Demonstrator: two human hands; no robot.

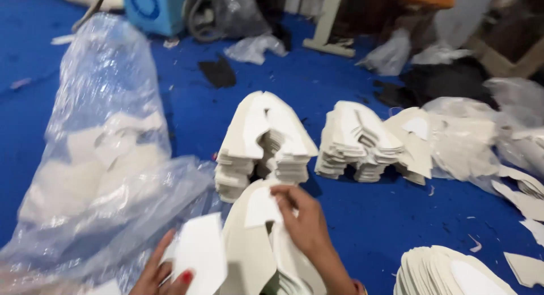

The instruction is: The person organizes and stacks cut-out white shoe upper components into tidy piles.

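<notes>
Open blue floor right of the right hand, up to the low stack. Left blocked by clear plastic bag. Ahead, two tall stacks stand with a narrow gap between them.

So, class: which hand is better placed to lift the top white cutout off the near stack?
Probably the right hand: its fingertips already touch the top cutout. The left hand holds a separate white piece.

The cut white pieces look like matt, stiff card or thin board, smooth-faced and stacked in layers. The clear bag is thin glossy plastic film, creased and shiny. The blue surface reads as matt cloth or felt, flecked with scraps.
</notes>
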